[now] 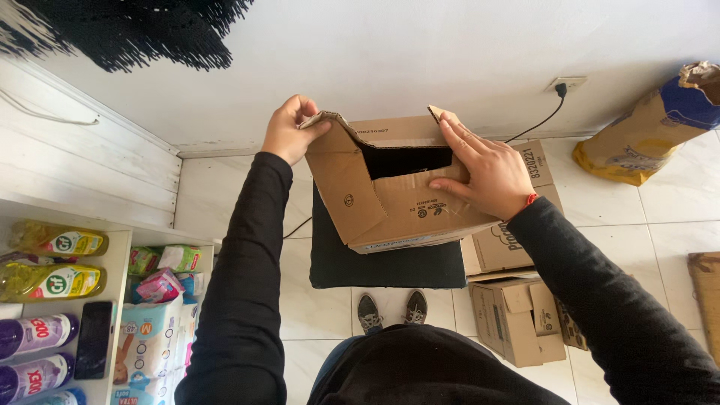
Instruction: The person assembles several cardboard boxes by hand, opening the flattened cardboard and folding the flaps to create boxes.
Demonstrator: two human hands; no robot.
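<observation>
Both hands work on one cardboard box (397, 199), which rests on a dark square cushion (386, 262). Left hand (289, 131) is closed in a pinch on the outer corner of the box's raised left flap (337, 169), thumb on the near face and fingers curled behind the edge. Right hand (484, 169) lies open and flat against the box's right side, fingers spread over the upper rim and the near panel, thumb pressing low on the cardboard; a red cord circles that wrist. Between the two hands the box mouth shows as a dark gap.

Just below and to the outside of the right hand sit more brown cartons (517, 319), stacked on the white tiled floor. Farther out on that side a yellow and blue paper sack (645, 131) leans by the wall, near a wall socket (566, 82) with a black cable. Below the left forearm, a white shelf (120, 247) carries yellow liquid bottles (52, 262), purple bottles and a dark phone (94, 339), with nappy packs (150, 337) beside it. Two grey shoes (391, 309) stand under the cushion's near edge.
</observation>
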